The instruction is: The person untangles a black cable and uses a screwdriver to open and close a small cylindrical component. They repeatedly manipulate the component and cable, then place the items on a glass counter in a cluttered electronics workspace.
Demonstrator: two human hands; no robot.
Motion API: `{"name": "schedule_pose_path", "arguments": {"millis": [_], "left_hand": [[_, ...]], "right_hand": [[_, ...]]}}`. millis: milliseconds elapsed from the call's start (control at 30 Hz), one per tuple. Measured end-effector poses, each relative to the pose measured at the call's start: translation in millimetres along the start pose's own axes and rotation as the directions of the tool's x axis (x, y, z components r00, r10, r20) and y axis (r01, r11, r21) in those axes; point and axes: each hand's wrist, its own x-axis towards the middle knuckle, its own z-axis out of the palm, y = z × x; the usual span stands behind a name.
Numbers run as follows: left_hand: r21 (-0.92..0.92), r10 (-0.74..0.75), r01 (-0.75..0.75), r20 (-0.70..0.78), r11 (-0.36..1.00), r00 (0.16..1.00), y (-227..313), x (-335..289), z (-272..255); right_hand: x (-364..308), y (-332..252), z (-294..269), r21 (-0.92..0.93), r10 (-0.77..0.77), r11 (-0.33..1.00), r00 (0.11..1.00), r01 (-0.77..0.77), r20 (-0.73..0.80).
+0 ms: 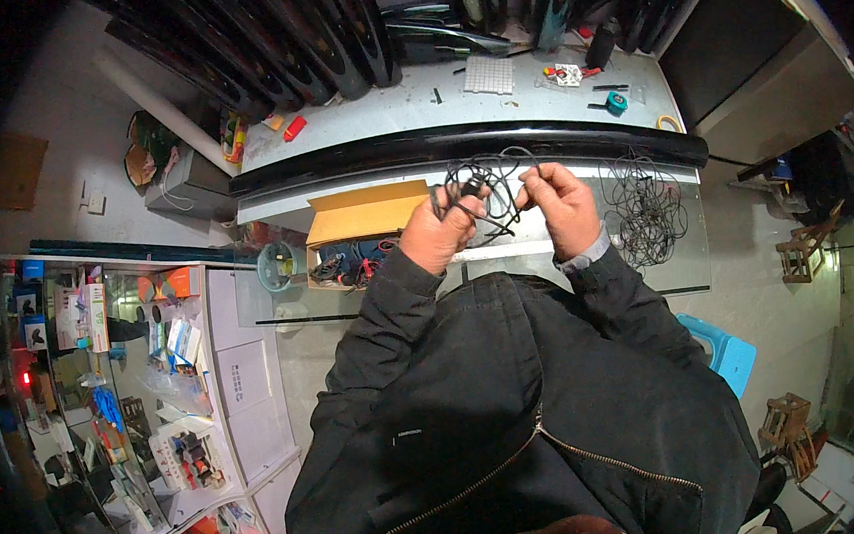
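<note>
A loose tangle of thin black cable (499,168) hangs between my hands, above the near edge of the bench. My left hand (441,231) is closed around one side of it, with a small dark lump at the fingertips that I cannot make out. With thumb and forefinger together, my right hand (561,208) pinches a strand on the other side. Just right of that hand lies a wide, messy heap of black cable (646,210) on a glass top. An open cardboard box (368,214) holding dark and red wires stands to the left of my left hand.
A long shiny black roll (358,158) lies across the bench behind my hands. Beyond it sit a white grid tile (488,74), a teal tape measure (616,102) and a red piece (295,128). Packed shelves (236,382) stand left; a blue stool (723,352) is at the right.
</note>
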Motion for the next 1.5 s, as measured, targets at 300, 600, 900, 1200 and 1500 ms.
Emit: {"name": "schedule_pose_path", "arguments": {"millis": [300, 600, 900, 1200, 1500], "left_hand": [[-0.256, 0.031, -0.040, -0.038, 0.966, 0.999, 24.7, -1.3, -32.6], [-0.361, 0.026, -0.040, -0.042, 0.932, 0.999, 31.4, -5.9, -56.9], [-0.235, -0.045, 0.013, -0.132, 0.972, 0.990, 38.1, -7.8, -52.0], [0.188, -0.151, 0.141, 0.037, 0.972, 0.988, 21.2, 10.1, -3.6], [0.359, -0.284, 0.124, 0.439, 0.925, 0.852, 12.6, 31.6, 62.7]], "right_hand": [[22.2, 20.6, -33.1, 0.395, 0.149, 0.911, 0.988, -0.121, -0.040], [26.8, 13.7, -50.5, 0.548, 0.052, 0.819, 0.972, -0.174, 0.231], [16.2, 19.6, -49.9, -0.029, 0.335, 0.929, 0.805, -0.368, 0.489], [2.4, 37.8, -16.6, -0.663, -0.255, 0.521, 0.840, 0.537, 0.479], [-15.7, 8.9, -68.0, -0.273, -0.101, 0.921, 0.849, 0.277, 0.519]]}}
